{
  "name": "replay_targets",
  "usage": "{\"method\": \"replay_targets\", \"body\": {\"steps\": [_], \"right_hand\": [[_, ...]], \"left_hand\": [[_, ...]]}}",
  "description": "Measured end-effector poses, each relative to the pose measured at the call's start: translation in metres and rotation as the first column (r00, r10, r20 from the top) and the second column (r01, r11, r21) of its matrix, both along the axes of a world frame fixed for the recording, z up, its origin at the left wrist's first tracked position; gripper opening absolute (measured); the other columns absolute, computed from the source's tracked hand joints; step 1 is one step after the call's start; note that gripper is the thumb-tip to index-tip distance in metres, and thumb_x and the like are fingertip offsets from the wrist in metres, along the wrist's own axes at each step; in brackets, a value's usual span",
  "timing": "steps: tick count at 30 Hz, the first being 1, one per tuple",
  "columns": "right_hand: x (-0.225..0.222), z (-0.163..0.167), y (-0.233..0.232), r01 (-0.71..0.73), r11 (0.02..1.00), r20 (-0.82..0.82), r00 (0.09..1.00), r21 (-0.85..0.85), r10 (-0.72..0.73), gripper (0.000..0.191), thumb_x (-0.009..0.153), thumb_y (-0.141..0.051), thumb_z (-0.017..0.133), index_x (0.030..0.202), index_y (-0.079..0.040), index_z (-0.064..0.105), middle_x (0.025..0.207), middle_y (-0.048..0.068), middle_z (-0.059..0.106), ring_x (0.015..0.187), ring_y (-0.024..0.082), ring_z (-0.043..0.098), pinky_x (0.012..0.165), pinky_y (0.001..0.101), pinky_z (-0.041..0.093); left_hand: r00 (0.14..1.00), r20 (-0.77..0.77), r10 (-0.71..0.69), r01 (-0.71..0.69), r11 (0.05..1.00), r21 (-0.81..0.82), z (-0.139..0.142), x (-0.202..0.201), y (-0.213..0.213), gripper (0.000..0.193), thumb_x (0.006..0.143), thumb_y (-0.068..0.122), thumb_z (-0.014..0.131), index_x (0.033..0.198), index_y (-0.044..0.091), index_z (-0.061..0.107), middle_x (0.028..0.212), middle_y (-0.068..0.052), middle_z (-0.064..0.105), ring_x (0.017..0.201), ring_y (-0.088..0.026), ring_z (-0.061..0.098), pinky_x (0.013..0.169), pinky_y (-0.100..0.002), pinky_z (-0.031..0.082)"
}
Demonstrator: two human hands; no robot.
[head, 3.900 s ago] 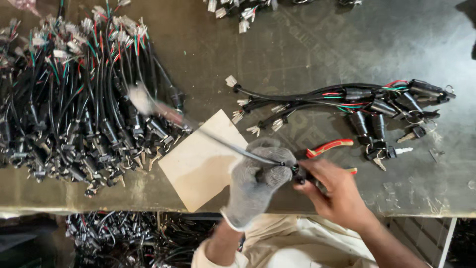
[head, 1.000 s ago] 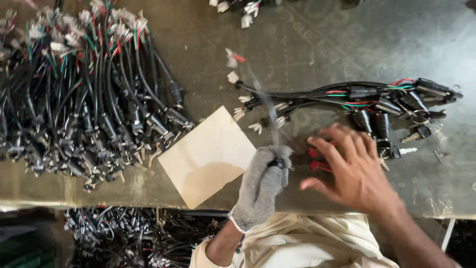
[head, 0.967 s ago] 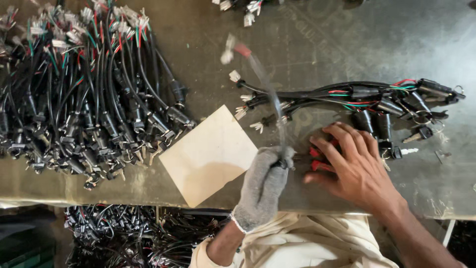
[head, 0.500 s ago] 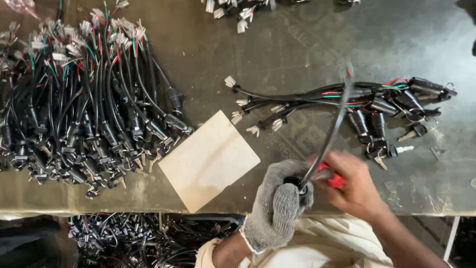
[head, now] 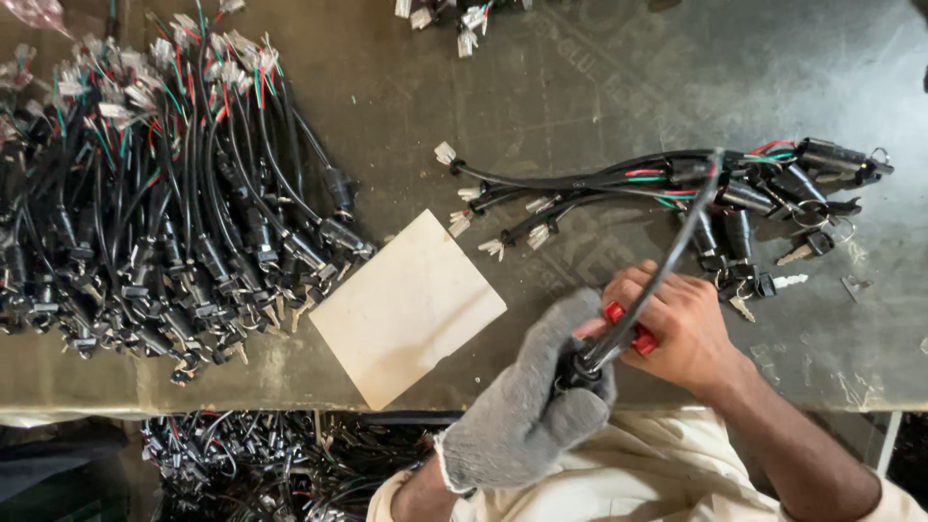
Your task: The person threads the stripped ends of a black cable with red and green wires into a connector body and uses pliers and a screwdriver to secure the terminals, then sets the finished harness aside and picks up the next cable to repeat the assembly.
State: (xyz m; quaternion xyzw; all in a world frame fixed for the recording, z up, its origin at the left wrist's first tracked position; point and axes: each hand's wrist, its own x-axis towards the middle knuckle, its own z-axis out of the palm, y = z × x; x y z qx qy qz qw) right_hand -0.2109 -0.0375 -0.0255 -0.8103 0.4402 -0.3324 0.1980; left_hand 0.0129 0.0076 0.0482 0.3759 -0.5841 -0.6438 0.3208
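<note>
My left hand (head: pixel 541 396), in a grey knit glove, grips the black plug end of a black cable (head: pixel 667 253) at the table's near edge. The cable rises up and to the right toward a small pile of black cable assemblies with keys (head: pixel 735 198). My bare right hand (head: pixel 677 329) is closed around red-handled pliers (head: pixel 628 329), just right of the glove, with the cable crossing over its fingers.
A large heap of black cables with coloured wires (head: pixel 155 193) fills the left of the grey table (head: pixel 599 87). A pale square card (head: pixel 406 307) lies in the middle. More connectors (head: pixel 454 14) sit at the far edge, and more cables (head: pixel 251 464) lie below the table.
The cable's free end has swung from the left over to the right, above the small pile. My right hand has closed on the red-handled pliers.
</note>
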Motion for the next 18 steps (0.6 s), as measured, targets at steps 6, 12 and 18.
{"method": "replay_targets", "body": {"steps": [6, 12, 18], "right_hand": [[0.003, 0.003, 0.013, 0.04, 0.99, -0.093, 0.995, 0.135, -0.027, 0.044, 0.056, -0.019, 0.081, 0.092, -0.005, 0.059, 0.081, 0.011, 0.059, 0.075, 0.034, 0.063, 0.062, 0.0428, 0.051], [0.003, -0.004, 0.022, 0.096, 0.98, -0.12, 0.99, 0.173, -0.076, 0.042, 0.057, -0.024, 0.084, 0.085, -0.009, 0.057, 0.077, 0.007, 0.06, 0.071, 0.03, 0.063, 0.057, 0.0423, 0.048], [0.003, -0.005, 0.035, 0.225, 0.959, -0.234, 0.955, 0.173, -0.182, 0.038, 0.057, -0.02, 0.082, 0.082, -0.01, 0.055, 0.075, 0.006, 0.061, 0.072, 0.029, 0.064, 0.057, 0.0422, 0.05]], "left_hand": [[0.947, 0.139, 0.29, -0.208, 0.882, -0.424, -0.017, -0.016, 0.003, 0.069, 0.089, 0.005, 0.079, 0.15, 0.005, 0.047, 0.12, -0.019, 0.068, 0.095, -0.028, 0.074, 0.083, -0.036, 0.06], [0.883, 0.265, 0.387, -0.2, 0.821, -0.534, -0.036, -0.023, 0.013, 0.074, 0.09, 0.007, 0.083, 0.154, 0.005, 0.046, 0.114, -0.015, 0.068, 0.094, -0.032, 0.07, 0.08, -0.04, 0.058], [0.746, 0.383, 0.545, -0.055, 0.623, -0.78, -0.044, -0.026, 0.015, 0.075, 0.09, 0.015, 0.083, 0.153, 0.007, 0.043, 0.126, -0.015, 0.067, 0.096, -0.032, 0.065, 0.078, -0.045, 0.054]]}}
